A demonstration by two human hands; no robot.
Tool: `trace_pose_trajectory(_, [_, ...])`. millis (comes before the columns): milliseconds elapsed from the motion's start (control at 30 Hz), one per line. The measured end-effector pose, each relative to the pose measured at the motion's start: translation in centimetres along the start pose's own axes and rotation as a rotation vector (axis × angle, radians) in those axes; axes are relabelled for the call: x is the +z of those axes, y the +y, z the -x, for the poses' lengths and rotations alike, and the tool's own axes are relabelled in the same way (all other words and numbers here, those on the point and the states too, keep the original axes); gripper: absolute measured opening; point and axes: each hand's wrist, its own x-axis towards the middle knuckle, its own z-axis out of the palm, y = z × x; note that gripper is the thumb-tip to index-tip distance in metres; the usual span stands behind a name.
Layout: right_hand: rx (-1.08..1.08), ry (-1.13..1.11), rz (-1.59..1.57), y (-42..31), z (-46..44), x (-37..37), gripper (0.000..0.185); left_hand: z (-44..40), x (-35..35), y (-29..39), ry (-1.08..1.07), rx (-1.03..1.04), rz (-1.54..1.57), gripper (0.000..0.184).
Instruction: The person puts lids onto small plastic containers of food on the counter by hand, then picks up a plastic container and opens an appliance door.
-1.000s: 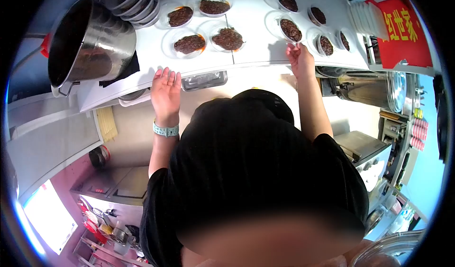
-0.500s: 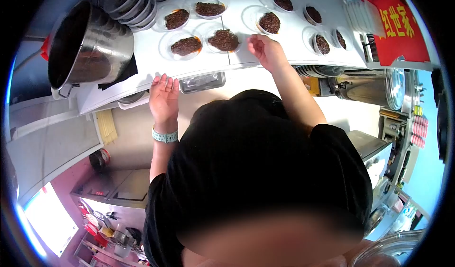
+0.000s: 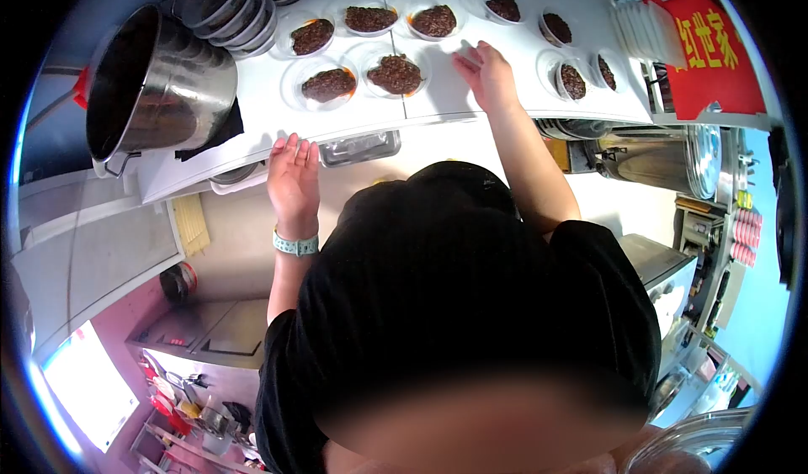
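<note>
My right hand (image 3: 492,80) hovers over the white counter with its fingers apart and nothing in them. Up and left of it stands a clear plastic bowl (image 3: 433,21) of dark brown, chunky food, apart from the fingers. Another such bowl (image 3: 396,74) sits to the left of this hand, with an orange oily edge around its food. My left hand (image 3: 295,184), below a watch-like band (image 3: 295,244) on the wrist, is at the counter's front edge, palm up and fingers stretched, empty. Nearest to it is a filled bowl (image 3: 326,84).
A large steel pot (image 3: 181,87) stands at the counter's left end, beside stacked clear bowls (image 3: 240,20). Several smaller filled bowls, one of them a round bowl (image 3: 572,80), stand to the right. White stacked lids (image 3: 644,32) and a red sign (image 3: 711,49) are at the right end.
The bowl near my right hand has shifted left and away, joining the back row. My right hand has let go of it and moved slightly right, fingers spreading. My left hand has barely moved.
</note>
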Motion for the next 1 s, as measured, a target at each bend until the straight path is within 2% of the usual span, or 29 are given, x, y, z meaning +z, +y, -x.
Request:
trace_pose_trajectory(67, [-0.056, 0.041, 0.11, -0.9, -1.8, -1.5, 0.038, -0.3, -0.3, -0.1, -0.018, 0.012, 0.02, 0.025])
trace_pose_trajectory(167, [-0.077, 0.202, 0.064, -5.2, -4.2, -1.5, 0.032, 0.2, -0.2, -0.4, 0.0, 0.009, 0.015, 0.023])
trace_pose_trajectory(300, [-0.12, 0.171, 0.048, -5.5, -8.8, -3.6, 0.024, -0.1, -0.7, -1.3, -0.003, -0.028, 0.033, 0.021])
trace_pose_trajectory(367, [-0.091, 0.258, -0.066, -5.1, -10.0, -4.2, 0.025, 0.1, -0.5, -1.4, -0.006, -0.018, -0.005, 0.021])
trace_pose_trajectory(500, [-0.048, 0.198, -0.058, -5.1, -11.7, -5.7, 0.019, 0.7, 0.3, -0.9, 0.013, -0.048, 0.039, 0.02])
trace_pose_trajectory(567, [-0.107, 0.188, 0.055, -5.4, -11.9, -5.6, 0.015, 0.3, 0.5, -1.1, 0.024, -0.064, 0.042, 0.022])
trace_pose_trajectory(767, [-0.096, 0.149, 0.103, -4.8, -4.8, -6.9, 0.013, 0.4, 1.5, -1.4, -0.046, -0.084, 0.048, 0.027])
trace_pose_trajectory(900, [0.028, 0.152, 0.255, -3.8, 3.5, -6.3, 0.021, 0.2, 1.3, -1.8, -0.063, -0.101, 0.019, 0.028])
trace_pose_trajectory(967, [0.121, 0.138, 0.157, -3.2, 6.6, -5.2, 0.014, 0.0, 1.3, -1.9, -0.058, -0.109, 0.013, 0.028])
trace_pose_trajectory(1000, [0.173, 0.141, 0.125, -2.6, 7.2, -5.7, 0.021, -0.1, 1.3, -2.0, -0.056, -0.113, 0.009, 0.027])
